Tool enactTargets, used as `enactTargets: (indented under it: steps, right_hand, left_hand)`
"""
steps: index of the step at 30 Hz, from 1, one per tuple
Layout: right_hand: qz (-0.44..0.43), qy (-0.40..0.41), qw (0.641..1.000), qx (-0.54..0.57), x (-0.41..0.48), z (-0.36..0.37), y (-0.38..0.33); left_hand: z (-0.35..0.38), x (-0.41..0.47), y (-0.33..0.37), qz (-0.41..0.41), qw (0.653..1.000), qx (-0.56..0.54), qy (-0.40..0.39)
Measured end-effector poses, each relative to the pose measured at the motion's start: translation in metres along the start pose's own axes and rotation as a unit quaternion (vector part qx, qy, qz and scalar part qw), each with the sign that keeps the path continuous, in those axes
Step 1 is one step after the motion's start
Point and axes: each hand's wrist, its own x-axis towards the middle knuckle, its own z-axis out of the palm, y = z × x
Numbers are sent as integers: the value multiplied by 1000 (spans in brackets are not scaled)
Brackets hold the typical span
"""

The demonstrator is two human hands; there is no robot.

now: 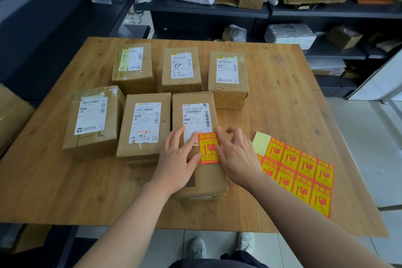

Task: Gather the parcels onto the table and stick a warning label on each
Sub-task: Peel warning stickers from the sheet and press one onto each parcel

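Several brown cardboard parcels with white shipping labels lie in two rows on the wooden table (282,93). The nearest parcel (195,102) stands front centre. A red and yellow warning label (208,148) lies flat on its top. My left hand (178,159) rests on the parcel at the label's left edge, fingers spread. My right hand (235,154) touches the label's right edge with fingers partly curled. A sheet of the same warning labels (300,172) lies on the table to the right, one corner peeled bare. None of the other parcels shows a warning label.
Dark shelves (239,11) behind the table hold boxes, bags and packing material. Another cardboard box (13,115) stands off the table's left edge. My shoes (221,246) show on the tiled floor below the table's front edge.
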Motion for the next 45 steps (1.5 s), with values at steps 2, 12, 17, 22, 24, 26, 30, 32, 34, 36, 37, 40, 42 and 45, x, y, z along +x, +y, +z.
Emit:
enactTargets:
  steps: [2, 12, 17, 22, 24, 26, 30, 32, 34, 36, 37, 40, 42, 45]
  right_hand:
    - [-53, -7, 999, -7, 3, -1, -9]
    - [-123, -87, 988, -36, 0, -1, -1]
    - [-150, -100, 983, -42, -3, -3, -11]
    - [-228, -123, 965, -39, -17, -6, -7]
    - [-246, -132, 959, -37, -23, -8, -3]
    - [-255, -136, 956, -39, -27, -10, 3]
    - [-226, -116, 966, -51, -18, -11, 8]
    - [-192, -105, 975, -47, -9, -10, 8]
    - [-151, -104, 982, -47, -3, -10, 11]
    - [-127, -106, 985, -54, -1, -9, 12]
    - [-125, -106, 985, -57, -1, -9, 10]
    - [-158, -108, 980, -62, 2, -6, -5]
    - [-179, -111, 976, -54, -2, -3, -14]
    - [-207, -119, 970, -38, -16, -3, -11]
  left_hand:
    - [1, -3, -1, 10, 999, -42, 2]
    - [2, -9, -11, 36, 998, 51, -8]
    - [-1, -7, -19, 51, 997, 63, -17]
    - [2, -9, -19, 49, 996, 73, -6]
    - [2, -8, -19, 48, 996, 77, -7]
    - [3, -8, -18, 48, 996, 80, -8]
    - [1, -7, -18, 54, 994, 90, -17]
    - [-1, -7, -19, 57, 993, 101, -24]
    - [-3, -10, -19, 59, 992, 107, -27]
    - [-1, -15, -17, 51, 993, 109, -18]
    - [0, -17, -16, 44, 993, 113, -13]
    - [1, -19, -13, 35, 990, 134, -8]
    - [1, -19, -12, 36, 989, 143, -11]
    - [0, -20, -12, 35, 989, 145, -6]
